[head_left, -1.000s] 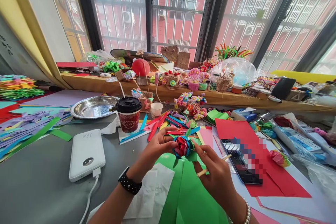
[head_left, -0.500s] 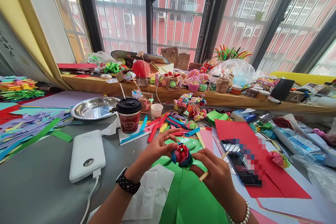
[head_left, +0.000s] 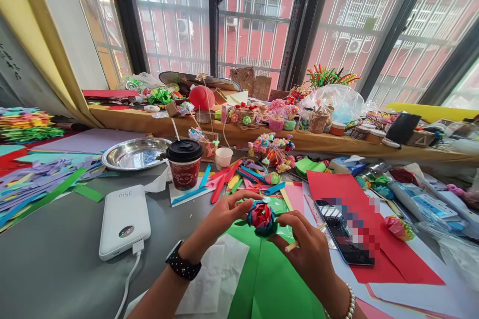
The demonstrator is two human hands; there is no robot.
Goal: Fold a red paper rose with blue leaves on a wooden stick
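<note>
Between my two hands is a paper flower (head_left: 261,217) with red and pink inner petals and blue outer ones. My left hand (head_left: 228,217) grips its left side, thumb on top near the rim. The fingers of my right hand (head_left: 309,239) close on the flower's right edge. A thin pale wooden stick (head_left: 292,246) is tucked in that same hand, partly hidden by the fingers. Below the flower lies green paper (head_left: 269,279), with white tissue (head_left: 205,279) to its left.
Left of my hands are a white power bank (head_left: 125,222) with a cable, a lidded paper cup (head_left: 184,167) and a metal plate (head_left: 130,155). On the right, a phone (head_left: 344,234) rests on red paper (head_left: 404,254) near another paper flower (head_left: 398,228). Paper strips (head_left: 228,179) lie beyond my hands.
The flower has tilted slightly, with its opening turned more toward me. My fingers have shifted a little around it; both hands stay in nearly the same place.
</note>
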